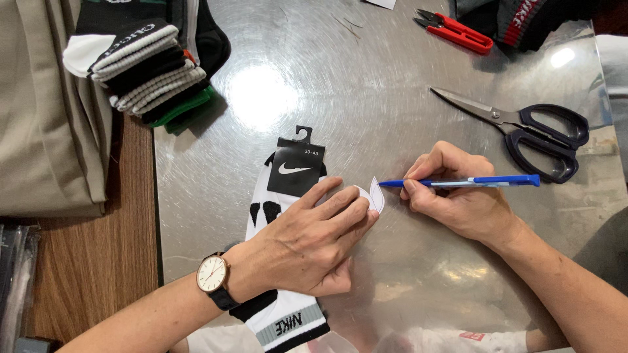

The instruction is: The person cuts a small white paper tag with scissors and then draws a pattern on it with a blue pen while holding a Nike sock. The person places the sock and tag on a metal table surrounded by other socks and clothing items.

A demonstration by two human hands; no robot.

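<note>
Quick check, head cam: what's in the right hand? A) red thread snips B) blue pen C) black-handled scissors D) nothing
B: the right hand grips a blue pen, its tip aimed at the small white tag that the left hand pins down; the black-handled scissors and red thread snips lie untouched on the metal table.

Blue pen (471, 182), white-and-black sock (275, 216), black-handled scissors (530, 134), red snips (454, 30).
</note>
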